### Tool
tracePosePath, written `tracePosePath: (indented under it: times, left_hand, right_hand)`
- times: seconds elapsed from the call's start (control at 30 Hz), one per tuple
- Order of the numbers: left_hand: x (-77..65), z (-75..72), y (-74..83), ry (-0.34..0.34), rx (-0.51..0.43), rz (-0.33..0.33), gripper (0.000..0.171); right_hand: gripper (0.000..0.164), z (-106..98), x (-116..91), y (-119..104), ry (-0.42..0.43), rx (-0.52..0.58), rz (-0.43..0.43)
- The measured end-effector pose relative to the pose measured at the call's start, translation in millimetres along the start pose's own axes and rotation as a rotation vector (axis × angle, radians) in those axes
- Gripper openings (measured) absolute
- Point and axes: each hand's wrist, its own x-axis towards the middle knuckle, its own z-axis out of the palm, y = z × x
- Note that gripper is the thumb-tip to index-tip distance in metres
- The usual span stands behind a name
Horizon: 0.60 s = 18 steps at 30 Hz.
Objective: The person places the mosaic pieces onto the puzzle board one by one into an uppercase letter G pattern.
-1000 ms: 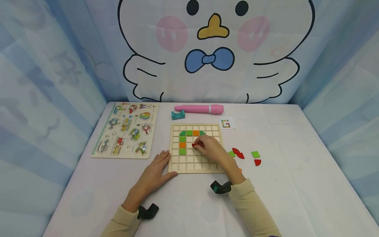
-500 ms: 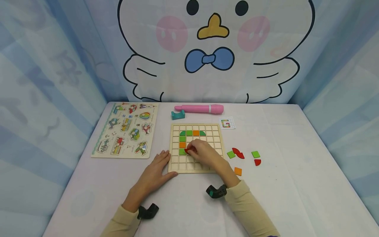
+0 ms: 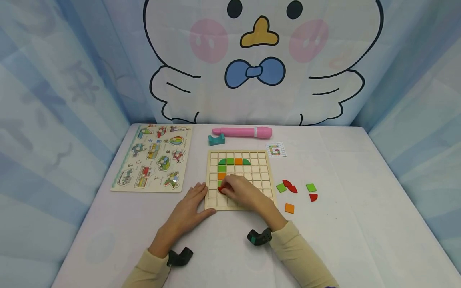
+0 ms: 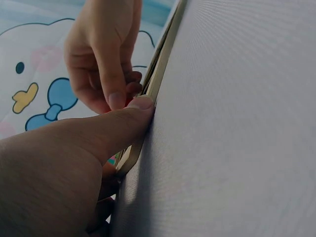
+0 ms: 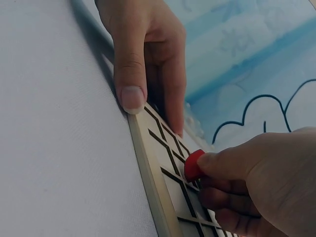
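Head view: red piece in right hand, now nearer left hand.

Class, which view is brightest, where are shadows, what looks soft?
Head: brightest, mostly even light; left wrist: dimmer, a shadow on the tablecloth along the board; right wrist: dimmer, a shadow beside the left hand, the curtain behind looks soft.

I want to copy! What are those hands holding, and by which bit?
The right hand pinches a red tile by one end. The left hand only touches the wooden grid board at its near-left corner.
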Motion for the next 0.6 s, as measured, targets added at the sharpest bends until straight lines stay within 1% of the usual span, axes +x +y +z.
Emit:
tracePosePath:
  times: [0.13,0.33,0.6]
  left_hand:
    - [0.0,-0.3,0.3,0.0,-0.002,-0.001,0.082]
    - [0.2,-0.7,1.5,-0.007,0.002,-0.01,0.083]
    - [-0.1,-0.4,1.5,0.009,0.005,0.004,0.082]
  right_hand:
    - [0.011,2.1,-0.2,-0.7,0.004,-0.009,-0.004]
    - [0.012,4.0,0.1,1.0,0.013,-0.056,-0.009]
    - [0.013,2.7,-1.5,0.1,0.002,-0.083,0.0]
